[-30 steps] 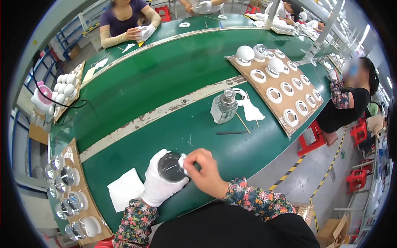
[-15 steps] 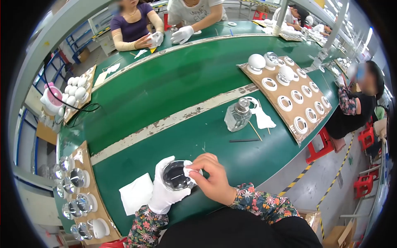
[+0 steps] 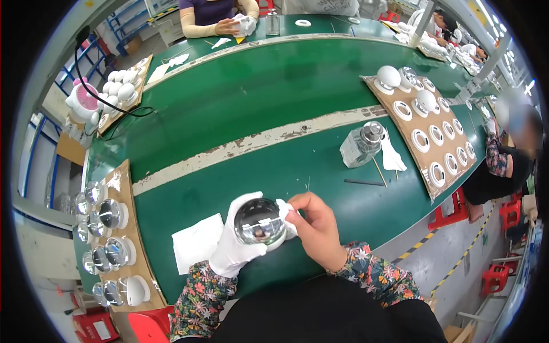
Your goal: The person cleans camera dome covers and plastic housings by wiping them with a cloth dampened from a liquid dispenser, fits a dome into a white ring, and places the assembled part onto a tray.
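My left hand [image 3: 230,252], in a white glove, cradles a clear, glossy ball [image 3: 257,222] with a dark, mirror-like inside. Its gloved fingers wrap around the ball's left side and underside. My bare right hand [image 3: 320,231] pinches a small white cloth [image 3: 287,216] between thumb and fingers. That cloth touches the right edge of the ball. On the green table, left of my gloved hand, lies a folded white cloth [image 3: 197,243].
A glass bottle [image 3: 360,150] stands ahead right, near a dark rod [image 3: 364,182] and thin sticks. Cardboard at right [image 3: 426,166] bears white rings and several balls; cardboard at left [image 3: 140,251] bears several clear balls on white bases. Across the table sits a person [image 3: 214,20].
The camera view has shifted, so the table items appear further right. My right hand's cloth has moved from the ball's upper face to its right edge. The ball's reflection has changed.
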Tool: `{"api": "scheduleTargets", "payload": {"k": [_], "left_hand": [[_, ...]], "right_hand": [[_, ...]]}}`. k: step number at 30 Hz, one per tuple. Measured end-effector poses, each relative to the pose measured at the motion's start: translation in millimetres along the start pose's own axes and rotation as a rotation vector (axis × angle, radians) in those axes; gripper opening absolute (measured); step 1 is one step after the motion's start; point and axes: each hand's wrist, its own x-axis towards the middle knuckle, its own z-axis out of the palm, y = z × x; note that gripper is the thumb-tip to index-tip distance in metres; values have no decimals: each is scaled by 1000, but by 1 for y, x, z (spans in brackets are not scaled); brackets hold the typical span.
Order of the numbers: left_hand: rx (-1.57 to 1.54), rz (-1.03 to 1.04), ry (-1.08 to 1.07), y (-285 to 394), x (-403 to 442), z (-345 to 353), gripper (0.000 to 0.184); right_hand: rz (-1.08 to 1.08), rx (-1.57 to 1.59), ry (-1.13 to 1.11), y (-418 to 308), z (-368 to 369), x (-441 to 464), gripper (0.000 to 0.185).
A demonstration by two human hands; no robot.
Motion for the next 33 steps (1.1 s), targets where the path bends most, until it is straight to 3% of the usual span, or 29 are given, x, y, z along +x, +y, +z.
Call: {"api": "scheduleTargets", "payload": {"k": [3,4,7,8,12,15,16,19,20,24,27,33], "left_hand": [[-109,-34,62,2,-3,4,98],[-98,-24,59,3,-3,3,98],[-103,-36,75,6,-4,3,98],[-90,-35,51,6,-5,1,98],[-130,-20,-18,2,-6,0,94],[-258,-62,20,7,-9,7,91],[-279,-80,8,7,-8,4,90],[-279,-120,8,6,-10,-3,89],[-278,-103,-6,6,-10,-3,89],[-262,-117,-40,14,-9,2,89],[-234,-106,-63,8,-7,-3,90],[68,-16,-120,4,-5,-14,94]], "right_hand": [[-194,-184,48,3,6,1,8],[-417,-334,14,2,5,3,6],[-614,-525,-75,-16,4,10,6],[-611,-531,-96,-17,4,13,6],[-155,-130,19,-12,15,8,7],[-307,-307,39,-3,12,-1,7],[-489,-427,23,-4,11,-4,8],[-671,-576,-51,-18,13,0,8],[-653,-562,-68,-20,13,3,8],[-75,-232,-84,-20,10,11,11],[99,3,-131,-17,5,16,8],[157,7,-103,-12,-1,18,5]]}}
